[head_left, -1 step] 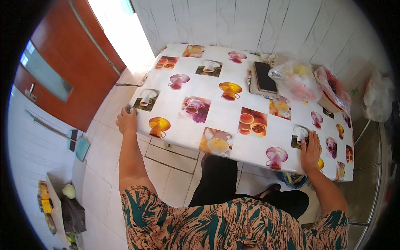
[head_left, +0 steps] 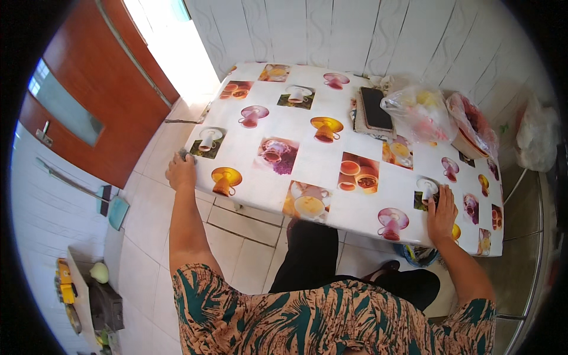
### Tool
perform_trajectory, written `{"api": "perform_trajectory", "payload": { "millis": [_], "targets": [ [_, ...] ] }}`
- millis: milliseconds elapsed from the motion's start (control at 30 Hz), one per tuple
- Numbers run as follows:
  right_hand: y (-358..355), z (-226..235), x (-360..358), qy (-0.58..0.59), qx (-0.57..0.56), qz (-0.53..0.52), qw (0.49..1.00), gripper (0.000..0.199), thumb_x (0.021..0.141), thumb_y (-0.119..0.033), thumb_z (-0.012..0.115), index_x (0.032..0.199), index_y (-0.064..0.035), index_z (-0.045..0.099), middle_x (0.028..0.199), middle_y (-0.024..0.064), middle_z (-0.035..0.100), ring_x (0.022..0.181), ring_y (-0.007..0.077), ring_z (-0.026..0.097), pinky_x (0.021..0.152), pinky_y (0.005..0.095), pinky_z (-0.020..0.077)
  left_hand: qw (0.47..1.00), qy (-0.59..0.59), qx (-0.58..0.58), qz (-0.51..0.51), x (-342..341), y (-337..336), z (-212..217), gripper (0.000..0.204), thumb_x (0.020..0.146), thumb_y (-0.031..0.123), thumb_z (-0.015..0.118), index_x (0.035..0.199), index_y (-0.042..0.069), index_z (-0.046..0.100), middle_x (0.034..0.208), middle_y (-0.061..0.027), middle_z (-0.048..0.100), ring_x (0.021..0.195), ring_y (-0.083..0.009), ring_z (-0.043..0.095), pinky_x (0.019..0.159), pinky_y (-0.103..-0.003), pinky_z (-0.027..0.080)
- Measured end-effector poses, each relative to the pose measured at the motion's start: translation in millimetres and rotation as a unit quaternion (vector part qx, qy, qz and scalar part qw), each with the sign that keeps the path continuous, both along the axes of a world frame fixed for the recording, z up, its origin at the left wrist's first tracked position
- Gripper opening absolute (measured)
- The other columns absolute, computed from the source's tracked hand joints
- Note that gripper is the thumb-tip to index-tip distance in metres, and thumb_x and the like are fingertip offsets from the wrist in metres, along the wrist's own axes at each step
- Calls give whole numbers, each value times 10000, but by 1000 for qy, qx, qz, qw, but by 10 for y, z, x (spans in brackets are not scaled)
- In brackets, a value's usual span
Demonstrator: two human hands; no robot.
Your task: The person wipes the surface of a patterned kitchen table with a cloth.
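A table [head_left: 319, 163] stands before me under a white oilcloth printed with pictures of cups. My left hand [head_left: 181, 170] is at the table's near left corner, its fingers curled over the edge of the cloth. Across the table, my right hand [head_left: 441, 212] lies flat on the cloth near the front right edge, fingers apart, holding nothing. My legs in dark trousers [head_left: 313, 254] show below the table's front edge.
At the table's back right lie a black phone [head_left: 376, 108] on a folded cloth, clear plastic bags [head_left: 419, 112] and a red-patterned bag [head_left: 471, 125]. A white bag [head_left: 535, 142] hangs at right. A red-brown door [head_left: 89, 89] and a blue dustpan [head_left: 116, 211] are at left.
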State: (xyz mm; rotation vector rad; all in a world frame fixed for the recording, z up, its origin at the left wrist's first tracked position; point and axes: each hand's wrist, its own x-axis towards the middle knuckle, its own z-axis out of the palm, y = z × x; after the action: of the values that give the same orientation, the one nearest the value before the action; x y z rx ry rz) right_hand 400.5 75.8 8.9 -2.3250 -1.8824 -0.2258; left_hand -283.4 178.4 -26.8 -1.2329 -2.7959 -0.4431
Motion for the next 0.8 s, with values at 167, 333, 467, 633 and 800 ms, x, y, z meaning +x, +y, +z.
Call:
{"api": "perform_trajectory", "payload": {
  "millis": [167, 333, 467, 633, 800],
  "targets": [
    [-42, -5, 12, -1, -3, -7, 1000, 567, 997, -345, 426, 1470, -48, 327, 1525, 190, 313, 1419, 347, 271, 1133, 484, 203, 979, 132, -77, -132, 393, 111, -13, 553, 969, 392, 387, 1490, 209, 351, 1556, -10, 315, 1401, -247, 315, 1107, -564, 258],
    [-33, 32, -21, 3, -12, -12, 1000, 572, 999, -357, 423, 1470, -48, 328, 1530, 180, 310, 1421, 340, 269, 1136, 485, 204, 934, 97, -49, -341, 1501, 130, 95, 595, 955, 335, 423, 1516, 189, 289, 1589, -13, 248, 1457, -233, 233, 1143, -563, 188],
    [-15, 20, -23, 3, 0, -9, 1000, 575, 997, -375, 427, 1464, -49, 340, 1525, 172, 324, 1419, 332, 277, 1134, 480, 215, 865, 75, 17, -496, 2621, -182, 279, 663, 901, 288, 516, 1511, 172, 286, 1547, -63, 322, 1438, -270, 272, 1123, -576, 211],
    [12, 2, 11, 6, 5, -9, 1000, 581, 992, -388, 433, 1459, -52, 352, 1517, 168, 342, 1413, 326, 292, 1131, 473, 225, 812, -20, 80, -577, 3410, -726, 278, 747, 894, 346, 541, 1516, 77, 227, 1519, -117, 352, 1429, -290, 273, 1140, -550, 193],
    [-9, 23, -17, 16, 15, -5, 1000, 576, 986, -384, 442, 1450, -53, 361, 1511, 170, 347, 1407, 329, 301, 1124, 478, 228, 855, 39, 98, -507, 2700, -524, 228, 667, 895, 432, 541, 1453, 96, 402, 1532, -155, 315, 1434, -312, 257, 1137, -577, 174]
  ]
}}
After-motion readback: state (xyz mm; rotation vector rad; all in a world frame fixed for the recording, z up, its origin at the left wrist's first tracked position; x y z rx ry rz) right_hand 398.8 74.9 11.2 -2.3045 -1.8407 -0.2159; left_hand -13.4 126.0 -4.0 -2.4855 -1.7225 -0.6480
